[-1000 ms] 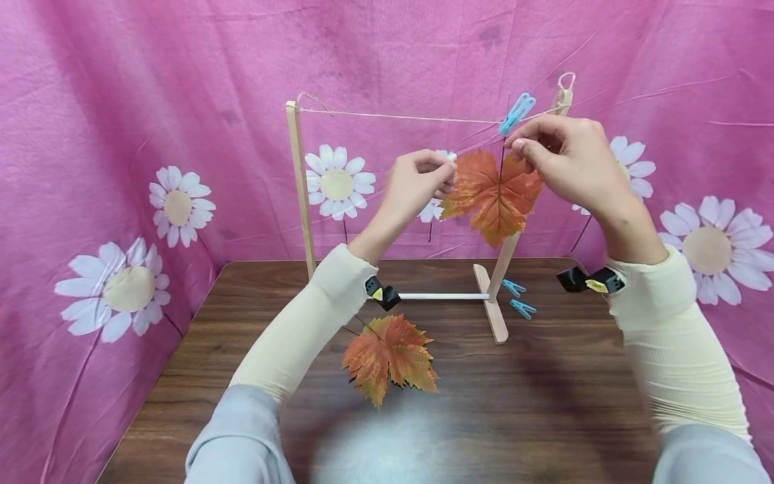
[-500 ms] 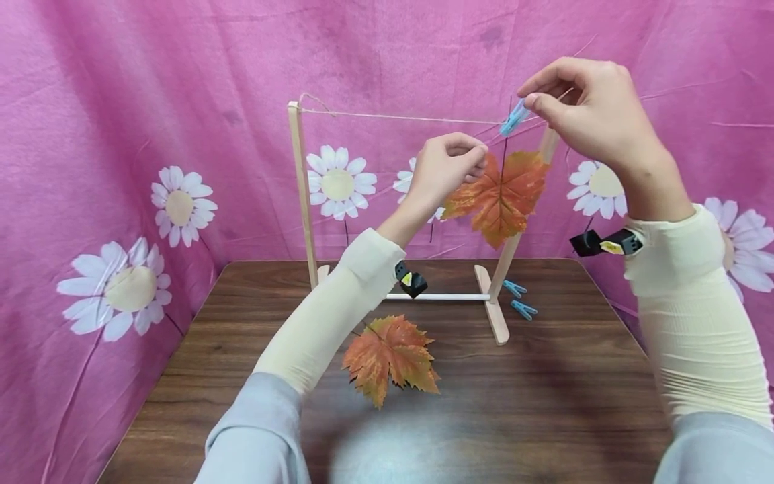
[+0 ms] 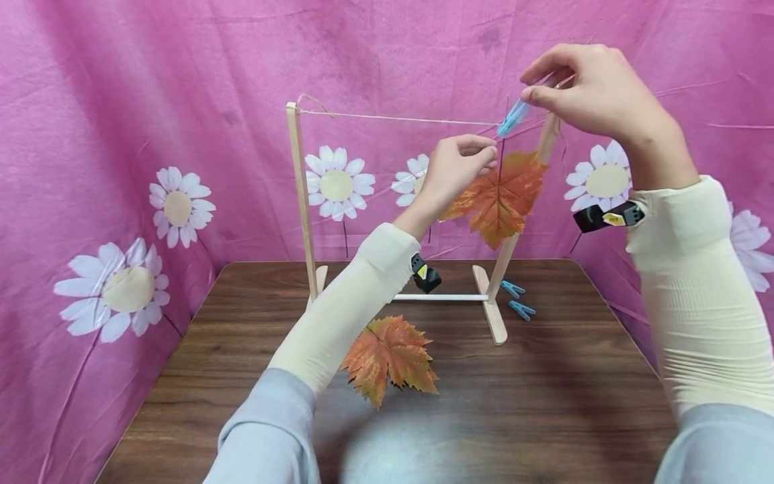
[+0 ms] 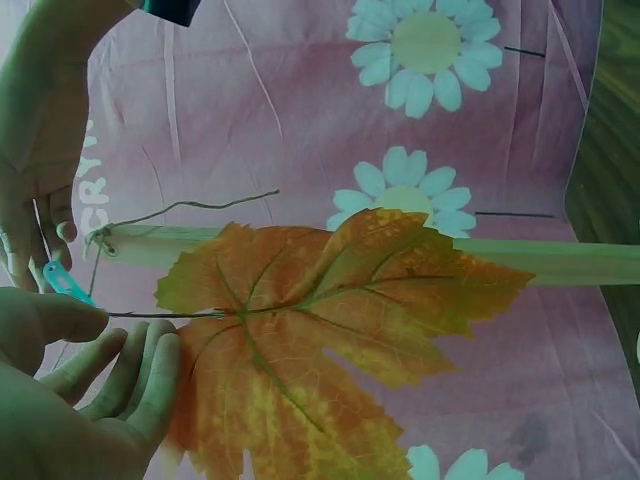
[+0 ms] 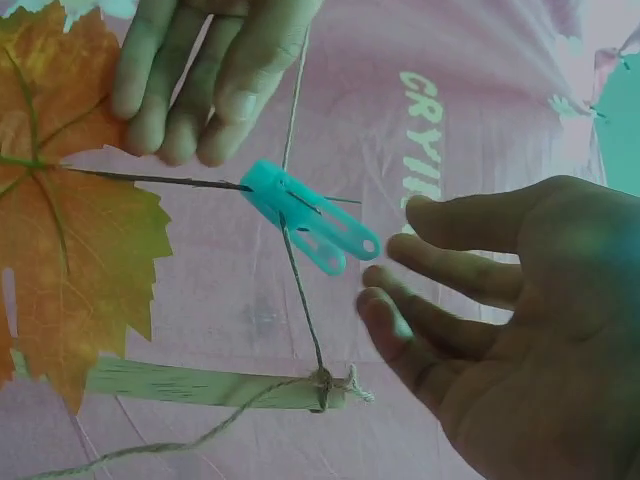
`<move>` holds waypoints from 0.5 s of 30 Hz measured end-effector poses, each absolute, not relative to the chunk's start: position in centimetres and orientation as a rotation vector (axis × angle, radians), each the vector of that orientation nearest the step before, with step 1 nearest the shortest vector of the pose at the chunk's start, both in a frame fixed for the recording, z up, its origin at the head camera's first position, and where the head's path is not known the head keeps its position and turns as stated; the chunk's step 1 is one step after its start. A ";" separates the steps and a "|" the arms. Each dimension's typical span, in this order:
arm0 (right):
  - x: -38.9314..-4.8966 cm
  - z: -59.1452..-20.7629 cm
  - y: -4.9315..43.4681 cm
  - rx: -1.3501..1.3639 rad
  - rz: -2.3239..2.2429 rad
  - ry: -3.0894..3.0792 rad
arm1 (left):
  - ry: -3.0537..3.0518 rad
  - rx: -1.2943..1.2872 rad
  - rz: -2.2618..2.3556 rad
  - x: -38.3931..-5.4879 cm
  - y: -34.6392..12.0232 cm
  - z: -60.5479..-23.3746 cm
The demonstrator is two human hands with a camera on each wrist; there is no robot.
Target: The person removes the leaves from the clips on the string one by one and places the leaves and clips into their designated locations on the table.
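Observation:
An orange maple leaf point(image 3: 508, 198) hangs by its dark stem from a blue clothespin point(image 5: 262, 188), which is clipped on the string point(image 3: 399, 119) near the rack's right post. Beside the clothespin's handle ends is my right hand point(image 3: 605, 94); the right wrist view shows its thumb and fingers spread, with a small gap to the handles. My left hand point(image 3: 456, 165) is just left of the stem below the clip, fingers loosely bent. In the right wrist view its fingertips point(image 5: 215, 145) lie close by the stem without gripping it.
A second maple leaf point(image 3: 393, 356) lies on the wooden table point(image 3: 544, 396), partly behind the left forearm. Two blue clothespins point(image 3: 522, 310) lie by the right foot of the wooden rack point(image 3: 300, 195). A pink daisy-print cloth point(image 3: 393, 54) hangs behind.
My right hand has risen from the leaf's stem to the clothespin's handle ends. My left hand has moved right, from the leaf's left edge to near the stem. The leaf stays hanging.

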State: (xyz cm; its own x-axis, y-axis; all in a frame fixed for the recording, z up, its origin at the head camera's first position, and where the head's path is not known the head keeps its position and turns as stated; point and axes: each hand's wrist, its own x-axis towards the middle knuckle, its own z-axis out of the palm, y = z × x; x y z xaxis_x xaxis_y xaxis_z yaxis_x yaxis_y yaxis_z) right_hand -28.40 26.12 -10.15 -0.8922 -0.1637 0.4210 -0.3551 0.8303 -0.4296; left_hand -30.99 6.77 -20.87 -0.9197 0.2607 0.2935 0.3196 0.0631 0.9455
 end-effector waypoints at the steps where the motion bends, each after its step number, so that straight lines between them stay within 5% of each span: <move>1: -28.5 -10.1 26.2 0.394 0.691 -2.670 | -2.265 -0.609 -2.019 -31.1 6.9 -20.9; 15: -29.2 -10.9 26.6 0.447 0.679 -2.687 | -2.098 -0.685 -2.241 -31.9 8.0 -21.8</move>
